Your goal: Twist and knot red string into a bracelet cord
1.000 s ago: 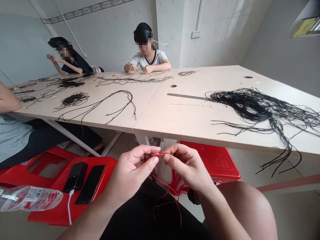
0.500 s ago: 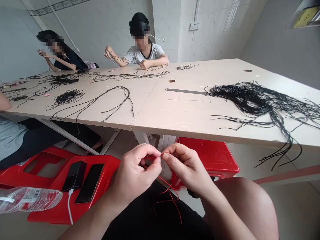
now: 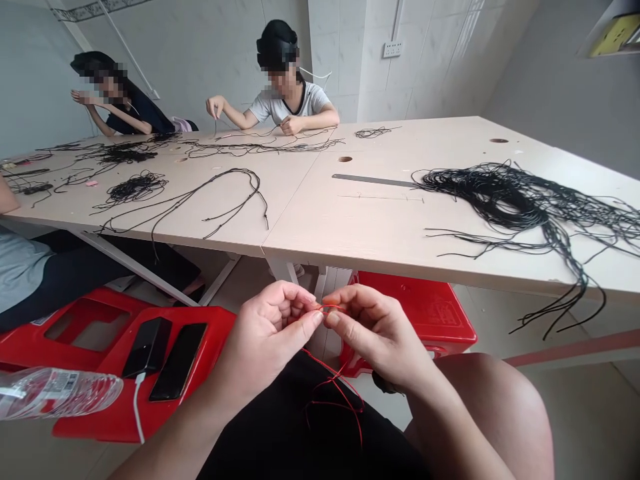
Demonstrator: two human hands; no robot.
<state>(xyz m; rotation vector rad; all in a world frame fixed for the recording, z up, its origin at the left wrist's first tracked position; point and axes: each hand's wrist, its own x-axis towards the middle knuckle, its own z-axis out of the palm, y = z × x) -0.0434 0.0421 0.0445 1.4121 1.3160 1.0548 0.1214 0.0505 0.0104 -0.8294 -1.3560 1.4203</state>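
Note:
A thin red cord (image 3: 334, 381) runs between my two hands, and its loose ends dangle over my dark-clothed lap. My left hand (image 3: 277, 333) pinches the cord between thumb and fingers. Close beside it on the right, my right hand (image 3: 367, 327) grips the same cord, thumb against curled forefinger. A short red stretch, like a small loop, shows between the fingertips; its exact form is too small to tell. Both hands are held above my lap, just in front of the table edge.
Black cords (image 3: 500, 200) and a metal ruler (image 3: 373, 180) lie on the table (image 3: 300, 230). Red stools (image 3: 420, 310) stand below; one holds a phone (image 3: 179, 362), a power bank (image 3: 147, 347) and a bottle (image 3: 60, 393). Two people sit opposite, another at left.
My left fingers have opened out a little and shifted, and more red cord shows between my fingertips. The dangling cord has swung slightly. Across the table, a person's raised hand has moved slightly.

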